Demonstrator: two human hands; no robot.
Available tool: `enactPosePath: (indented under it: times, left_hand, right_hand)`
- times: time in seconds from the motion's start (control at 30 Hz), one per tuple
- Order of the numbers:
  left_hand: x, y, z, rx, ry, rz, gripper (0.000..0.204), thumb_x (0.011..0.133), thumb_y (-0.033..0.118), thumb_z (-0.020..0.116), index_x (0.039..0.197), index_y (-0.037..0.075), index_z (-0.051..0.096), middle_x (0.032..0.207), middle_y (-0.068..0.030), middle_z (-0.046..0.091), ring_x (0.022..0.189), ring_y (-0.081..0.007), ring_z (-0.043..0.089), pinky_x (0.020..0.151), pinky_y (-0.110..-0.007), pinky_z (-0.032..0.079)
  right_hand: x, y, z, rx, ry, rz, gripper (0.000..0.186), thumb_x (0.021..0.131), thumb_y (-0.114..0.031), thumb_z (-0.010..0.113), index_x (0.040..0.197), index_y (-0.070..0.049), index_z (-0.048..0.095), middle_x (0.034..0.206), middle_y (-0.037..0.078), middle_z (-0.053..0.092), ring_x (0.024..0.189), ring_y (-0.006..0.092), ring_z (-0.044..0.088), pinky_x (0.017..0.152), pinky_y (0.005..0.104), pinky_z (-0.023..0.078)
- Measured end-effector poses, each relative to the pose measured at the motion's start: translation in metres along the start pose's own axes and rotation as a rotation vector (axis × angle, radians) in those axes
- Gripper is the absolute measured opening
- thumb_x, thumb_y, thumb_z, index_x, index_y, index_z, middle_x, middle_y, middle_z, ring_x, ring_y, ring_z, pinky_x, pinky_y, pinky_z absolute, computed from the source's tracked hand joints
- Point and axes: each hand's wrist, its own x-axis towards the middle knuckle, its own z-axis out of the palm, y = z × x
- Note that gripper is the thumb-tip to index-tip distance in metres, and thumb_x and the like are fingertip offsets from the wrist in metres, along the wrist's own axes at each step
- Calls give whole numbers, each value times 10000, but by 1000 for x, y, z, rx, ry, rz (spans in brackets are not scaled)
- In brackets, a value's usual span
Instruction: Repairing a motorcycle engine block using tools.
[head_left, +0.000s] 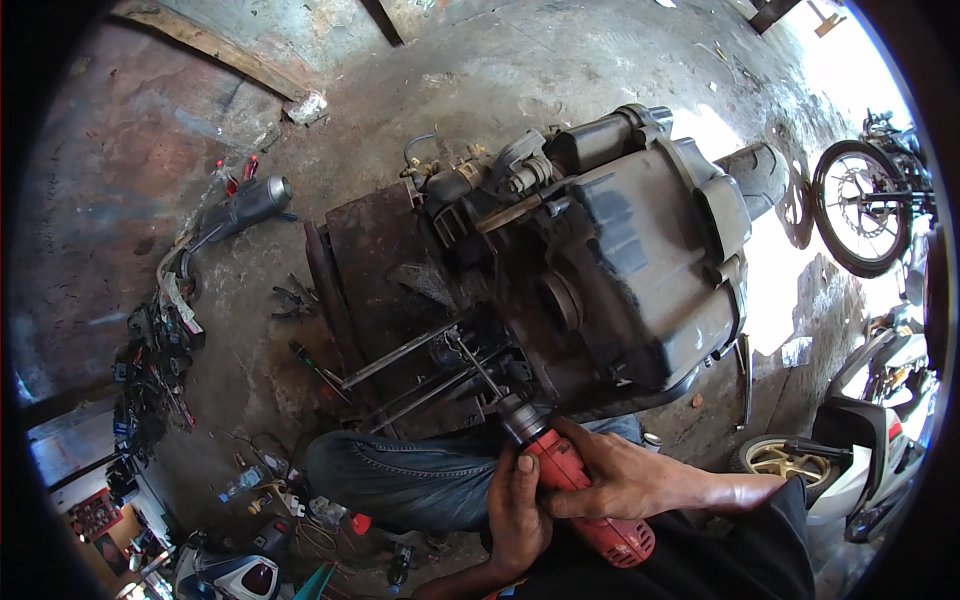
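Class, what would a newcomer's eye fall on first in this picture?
The red power drill, held by the left hand and right hand at lower centre, catches the eye first. Up and right of it looms a bulky dark housing; at the far right, a motorcycle wheel.

Drill (562,468) part-hidden; left forearm (465,582) cropped

One red drill (562,464), one muffler (250,202), one gold-rimmed wheel (784,461)

Glare bleaches the floor (772,315) at right, with black, curving corners.
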Motion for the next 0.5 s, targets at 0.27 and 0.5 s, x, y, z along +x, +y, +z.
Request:
enactPosePath:
  times: [0.27,0.5]
  left_hand:
    - [-3,-7,1,-118,35,-25,407,1065,381,423,1157,8,556,1044,-93,596,942,-153,581,853,-309,479]
    - [-4,-8,2,-149,23,-18,410,1062,394,433,1160,14,553,1050,-91,594,951,-157,583,865,-321,479]
  right_hand:
    - [-2,1,1,4,-7,36,794,795,-302,712,1364,114,347,849,297,676,848,426,701,731,456,533]
    - [-2,4,1,-14,5,-27,797,795,-304,713,1358,125,345,841,298,675,840,434,698,720,458,534]
